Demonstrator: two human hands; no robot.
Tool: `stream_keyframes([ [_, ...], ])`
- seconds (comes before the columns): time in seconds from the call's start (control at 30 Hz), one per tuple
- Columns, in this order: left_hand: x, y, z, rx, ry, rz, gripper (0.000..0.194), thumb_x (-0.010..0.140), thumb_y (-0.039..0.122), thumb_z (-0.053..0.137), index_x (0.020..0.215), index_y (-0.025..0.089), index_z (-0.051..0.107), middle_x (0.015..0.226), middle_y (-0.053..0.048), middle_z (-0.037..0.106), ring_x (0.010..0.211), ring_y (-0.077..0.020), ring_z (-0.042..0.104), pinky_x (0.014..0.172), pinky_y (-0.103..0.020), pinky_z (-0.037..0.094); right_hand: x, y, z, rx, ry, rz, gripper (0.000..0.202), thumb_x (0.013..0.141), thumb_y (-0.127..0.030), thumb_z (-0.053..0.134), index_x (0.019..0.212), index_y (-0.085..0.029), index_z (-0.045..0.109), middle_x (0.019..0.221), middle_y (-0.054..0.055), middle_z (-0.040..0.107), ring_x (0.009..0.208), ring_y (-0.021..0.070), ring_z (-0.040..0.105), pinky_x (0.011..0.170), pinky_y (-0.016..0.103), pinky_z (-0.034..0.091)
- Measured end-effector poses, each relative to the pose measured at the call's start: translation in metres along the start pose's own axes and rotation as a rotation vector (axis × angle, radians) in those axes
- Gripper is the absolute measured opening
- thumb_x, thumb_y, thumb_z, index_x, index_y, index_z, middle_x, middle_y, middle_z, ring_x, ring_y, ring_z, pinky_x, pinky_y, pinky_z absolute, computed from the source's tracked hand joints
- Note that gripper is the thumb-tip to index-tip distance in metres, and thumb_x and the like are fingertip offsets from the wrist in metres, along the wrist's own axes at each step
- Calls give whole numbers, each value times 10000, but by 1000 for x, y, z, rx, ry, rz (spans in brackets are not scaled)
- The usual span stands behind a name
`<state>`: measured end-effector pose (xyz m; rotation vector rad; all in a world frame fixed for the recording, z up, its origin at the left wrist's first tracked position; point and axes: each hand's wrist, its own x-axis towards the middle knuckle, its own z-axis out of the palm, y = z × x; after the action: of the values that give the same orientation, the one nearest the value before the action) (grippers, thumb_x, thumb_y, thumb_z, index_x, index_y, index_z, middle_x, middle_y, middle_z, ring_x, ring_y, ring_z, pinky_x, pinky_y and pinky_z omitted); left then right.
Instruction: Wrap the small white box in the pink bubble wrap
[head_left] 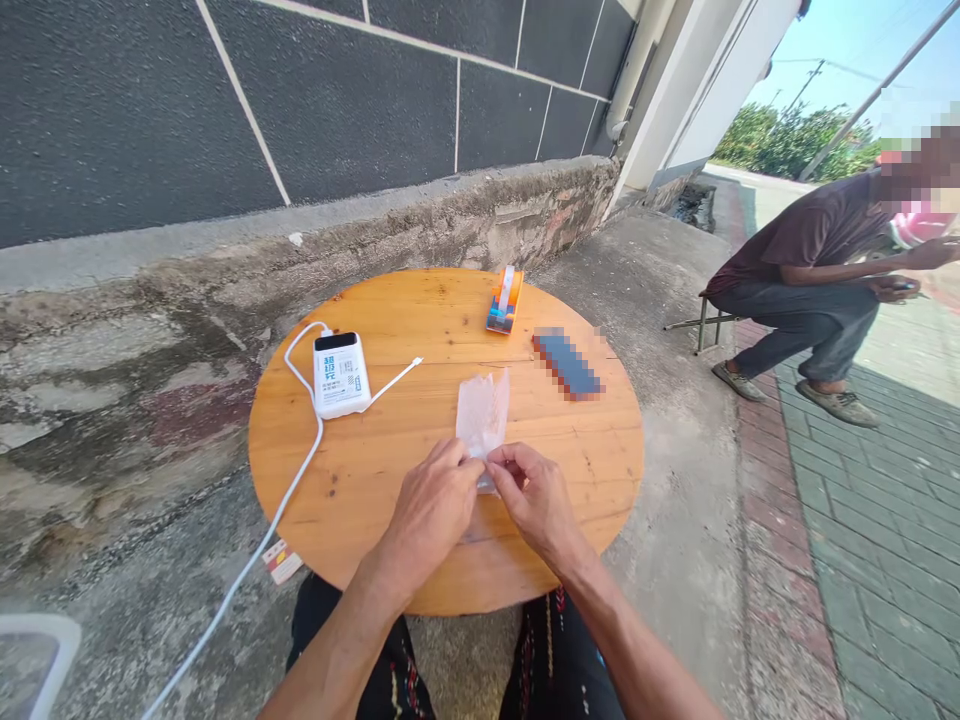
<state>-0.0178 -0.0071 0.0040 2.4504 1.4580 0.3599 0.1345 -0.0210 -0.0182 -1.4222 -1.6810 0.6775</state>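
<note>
A thin, whitish see-through plastic bag (481,412) lies over the middle of the round wooden table (405,320), its far end crumpled and pointing away from me. My left hand (439,495) pinches the bag's near part from the left, fingers curled. From the right, my right hand (536,495) pinches the same part between thumb and forefinger. The fingertips of both hands almost meet there. Whatever lies under the fingers is hidden.
On the table's left sits a white power bank (341,385) with white cables (300,480). An orange tape dispenser (506,300) stands at the back, a blurred phone-like slab (568,363) to its right. A wall (360,110) runs behind; a person (810,250) sits at right.
</note>
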Motion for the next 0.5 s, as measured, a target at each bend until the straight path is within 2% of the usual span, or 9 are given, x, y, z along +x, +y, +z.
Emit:
stream_keyframes([
  [0.13, -1, -2, 2, -74, 15, 0, 236, 912, 144, 429, 870, 202, 654, 894, -43, 568, 886, -180, 555, 730, -272, 425, -4, -5, -7, -36, -71, -36, 197, 842, -196, 533, 1008, -160, 634, 861, 48, 682, 705, 143, 594, 650, 261, 453],
  [0.27, -3, -5, 7, -131, 40, 16, 241, 911, 148, 434, 855, 202, 663, 889, -46, 558, 865, -176, 554, 739, -269, 429, -9, -5, -15, 53, -149, -25, 436, 853, -187, 500, 1289, -174, 478, 1036, 66, 661, 781, 145, 599, 667, 270, 470],
  [0.37, -2, -7, 9, -172, 71, 22, 237, 910, 147, 443, 861, 203, 667, 880, -44, 555, 867, -173, 552, 756, -266, 433, -10, -1, -17, 97, -171, -31, 431, 865, -163, 463, 1296, -179, 461, 1061, 67, 650, 783, 139, 595, 695, 281, 477],
  [0.5, -2, -7, 9, -214, 89, 26, 239, 915, 148, 444, 862, 197, 671, 882, -44, 560, 873, -171, 552, 765, -264, 434, -7, 4, -13, 115, -177, -42, 434, 854, -147, 468, 1288, -157, 463, 1020, 57, 641, 711, 115, 566, 657, 259, 468],
])
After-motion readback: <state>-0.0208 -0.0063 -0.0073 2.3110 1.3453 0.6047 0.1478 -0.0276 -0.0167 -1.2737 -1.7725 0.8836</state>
